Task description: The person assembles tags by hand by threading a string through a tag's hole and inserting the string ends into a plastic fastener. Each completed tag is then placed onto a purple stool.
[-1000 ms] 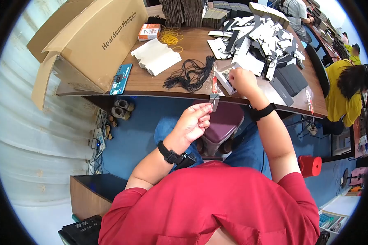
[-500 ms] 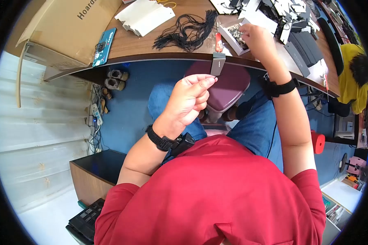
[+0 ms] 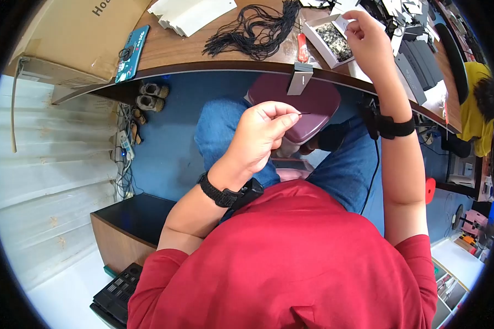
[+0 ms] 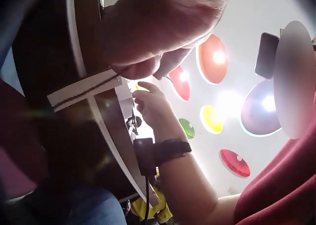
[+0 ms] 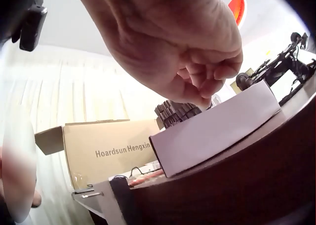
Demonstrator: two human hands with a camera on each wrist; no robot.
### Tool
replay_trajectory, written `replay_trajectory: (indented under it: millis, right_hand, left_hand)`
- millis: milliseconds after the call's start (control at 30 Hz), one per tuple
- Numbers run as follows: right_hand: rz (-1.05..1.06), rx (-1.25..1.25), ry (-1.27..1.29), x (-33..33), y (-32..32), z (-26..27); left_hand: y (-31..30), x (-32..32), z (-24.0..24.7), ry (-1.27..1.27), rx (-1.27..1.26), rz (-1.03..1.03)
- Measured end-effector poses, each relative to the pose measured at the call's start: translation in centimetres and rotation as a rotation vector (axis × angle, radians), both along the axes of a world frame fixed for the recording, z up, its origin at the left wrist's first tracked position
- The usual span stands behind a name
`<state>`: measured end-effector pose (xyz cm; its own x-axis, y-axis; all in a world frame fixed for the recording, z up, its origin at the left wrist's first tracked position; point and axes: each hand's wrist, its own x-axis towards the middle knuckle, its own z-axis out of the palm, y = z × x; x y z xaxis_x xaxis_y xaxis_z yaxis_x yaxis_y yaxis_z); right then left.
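My left hand pinches a short piece of black cord between thumb and index finger, above the lap. In the left wrist view the cord crosses in front of a pale strip. My right hand is over the far right side of a white box on the desk. Small metallic pieces fill the box. The right fingers are curled with the index more extended; I cannot tell whether something small sits between the fingertips. A small grey block projects from the desk edge, beyond the left fingertips.
A bundle of black cords, folded white sheets and a red-handled tool lie on the desk. A large cardboard box stands left, grey boxes right. Below is a purple stool.
My right hand has come up out of the white box to its far right side. The left hand keeps its pinch while the view tilts down, and the cord shows past its fingertips.
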<state>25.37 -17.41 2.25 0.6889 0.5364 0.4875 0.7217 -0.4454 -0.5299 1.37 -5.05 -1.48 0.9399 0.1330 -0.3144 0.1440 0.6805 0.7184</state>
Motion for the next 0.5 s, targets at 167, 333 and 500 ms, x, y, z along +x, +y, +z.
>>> replay_trajectory:
  millis: [167,333,500]
  right_hand:
    - [0.066,0.230,0.281,0.4,-1.0,0.5]
    - [0.215,0.429,0.781,-5.4,-2.5,2.8]
    - [0.398,0.512,1.316,-10.4,-3.5,1.4]
  left_hand:
    - [0.1,0.5,0.0,0.060,0.068,0.005]
    - [-0.1,1.2,-0.2,0.036,0.062,0.079]
    - [0.0,2.0,0.5,-0.054,0.129,0.138]
